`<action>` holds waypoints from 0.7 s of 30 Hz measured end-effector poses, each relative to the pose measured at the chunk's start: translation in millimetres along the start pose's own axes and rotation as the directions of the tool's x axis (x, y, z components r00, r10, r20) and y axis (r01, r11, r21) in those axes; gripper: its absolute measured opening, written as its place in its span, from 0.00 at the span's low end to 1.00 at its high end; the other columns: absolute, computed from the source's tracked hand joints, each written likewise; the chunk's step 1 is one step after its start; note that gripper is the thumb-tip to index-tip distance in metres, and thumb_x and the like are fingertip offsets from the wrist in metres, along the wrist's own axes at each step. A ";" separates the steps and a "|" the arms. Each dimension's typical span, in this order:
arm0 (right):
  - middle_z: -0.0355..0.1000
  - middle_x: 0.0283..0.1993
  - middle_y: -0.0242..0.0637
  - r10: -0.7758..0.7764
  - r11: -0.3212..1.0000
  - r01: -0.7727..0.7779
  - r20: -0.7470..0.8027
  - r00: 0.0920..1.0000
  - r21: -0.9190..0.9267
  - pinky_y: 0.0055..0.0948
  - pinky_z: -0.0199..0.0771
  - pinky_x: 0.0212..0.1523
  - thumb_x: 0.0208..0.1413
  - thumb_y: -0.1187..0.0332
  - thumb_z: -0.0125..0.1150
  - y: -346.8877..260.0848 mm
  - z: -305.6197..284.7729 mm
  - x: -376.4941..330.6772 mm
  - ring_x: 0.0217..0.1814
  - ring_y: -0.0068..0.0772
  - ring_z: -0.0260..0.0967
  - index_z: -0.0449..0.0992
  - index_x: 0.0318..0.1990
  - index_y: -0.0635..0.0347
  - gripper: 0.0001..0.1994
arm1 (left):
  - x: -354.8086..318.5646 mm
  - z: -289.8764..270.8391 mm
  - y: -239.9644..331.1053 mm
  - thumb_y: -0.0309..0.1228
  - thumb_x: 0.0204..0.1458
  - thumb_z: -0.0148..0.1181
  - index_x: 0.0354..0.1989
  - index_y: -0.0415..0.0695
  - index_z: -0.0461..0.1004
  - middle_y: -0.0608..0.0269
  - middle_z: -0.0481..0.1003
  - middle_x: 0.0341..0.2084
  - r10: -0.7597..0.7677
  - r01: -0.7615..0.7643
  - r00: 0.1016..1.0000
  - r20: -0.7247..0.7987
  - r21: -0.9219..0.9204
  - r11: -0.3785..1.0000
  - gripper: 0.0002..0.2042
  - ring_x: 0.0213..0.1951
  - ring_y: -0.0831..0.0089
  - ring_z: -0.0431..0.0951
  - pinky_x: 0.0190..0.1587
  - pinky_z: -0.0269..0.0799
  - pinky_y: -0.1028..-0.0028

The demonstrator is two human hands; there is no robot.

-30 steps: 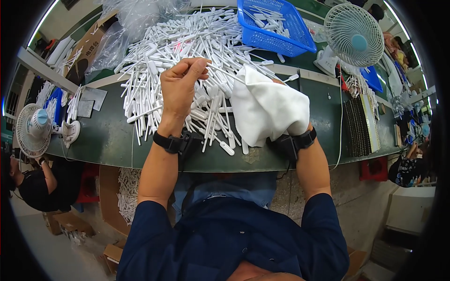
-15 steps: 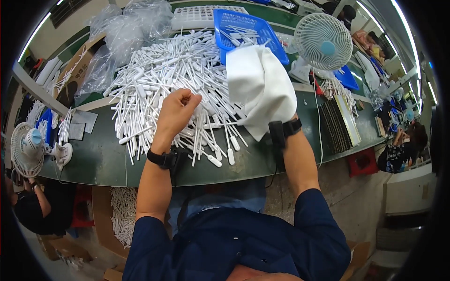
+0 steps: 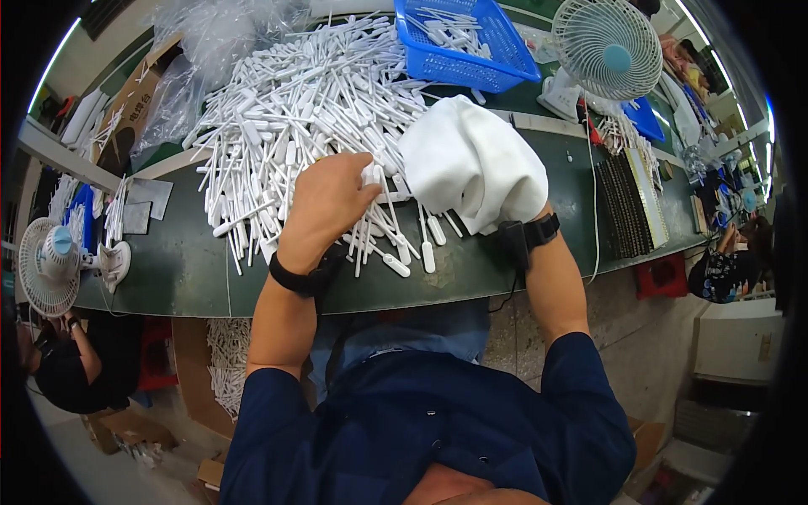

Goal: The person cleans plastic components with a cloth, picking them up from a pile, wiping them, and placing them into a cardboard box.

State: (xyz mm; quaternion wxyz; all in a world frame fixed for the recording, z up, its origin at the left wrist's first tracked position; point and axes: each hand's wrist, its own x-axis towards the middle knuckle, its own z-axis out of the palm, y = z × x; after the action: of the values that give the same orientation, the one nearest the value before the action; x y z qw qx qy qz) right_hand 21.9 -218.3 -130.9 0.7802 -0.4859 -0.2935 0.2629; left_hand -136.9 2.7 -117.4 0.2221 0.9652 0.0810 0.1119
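A big heap of white plastic sticks (image 3: 311,93) covers the middle of the dark green table (image 3: 168,269). My left hand (image 3: 332,198) rests on the heap's near edge, fingers curled around a white stick at its thumb. A black band circles that wrist. My right hand is hidden inside a bunched white cloth (image 3: 471,164), which it holds just right of the left hand, over the near sticks. Only its wrist, with a black strap, shows below the cloth.
A blue basket (image 3: 505,80) holding a few sticks stands at the back, a white fan (image 3: 608,46) beside it. Another fan (image 3: 50,265) sits far left. Clear plastic bags (image 3: 210,34), a cardboard box (image 3: 126,118) and stacked dark strips (image 3: 627,198) surround the heap. Other people sit at lower left (image 3: 76,370) and right (image 3: 728,261).
My left hand came down from a raised bunch of sticks onto the heap's near edge. The cloth-wrapped right hand went up toward the basket, then back beside the left hand.
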 end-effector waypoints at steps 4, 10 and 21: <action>0.70 0.61 0.40 0.057 0.997 -0.055 0.023 0.998 -0.058 0.28 0.69 0.62 0.68 0.70 0.52 8.7 -9.8 2.6 0.61 0.29 0.69 0.64 0.65 0.67 0.21 | -0.2 -10.7 4.4 0.34 0.49 0.66 0.41 0.41 0.78 0.55 0.78 0.31 -0.097 0.101 0.994 0.046 -0.102 0.990 0.13 0.33 0.56 0.80 0.36 0.74 0.61; 0.71 0.60 0.40 0.183 0.982 -0.186 0.145 0.972 0.008 0.28 0.69 0.62 0.60 0.72 0.62 1.3 -16.3 -6.9 0.60 0.31 0.70 0.65 0.65 0.67 0.26 | 2.8 -15.9 12.5 0.25 0.52 0.64 0.37 0.39 0.76 0.60 0.75 0.29 -0.101 -0.023 0.965 -0.241 -0.463 0.886 0.06 0.30 0.70 0.81 0.32 0.75 0.68; 0.74 0.51 0.45 0.019 0.311 0.367 0.392 0.920 -0.877 0.31 0.73 0.54 0.54 0.71 0.63 -46.0 55.9 -4.9 0.53 0.40 0.72 0.70 0.58 0.66 0.23 | 9.0 9.7 30.4 0.17 0.48 0.65 0.27 0.40 0.76 0.59 0.76 0.37 0.404 -0.593 0.723 -0.560 -0.205 0.778 0.05 0.41 0.62 0.81 0.38 0.78 0.70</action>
State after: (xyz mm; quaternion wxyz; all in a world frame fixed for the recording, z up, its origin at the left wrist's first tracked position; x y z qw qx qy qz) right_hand -15.5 -205.9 -70.1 0.3174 -0.7586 -0.5679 0.0347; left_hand -122.6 -26.4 -110.7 0.3326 0.8296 -0.1567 0.4202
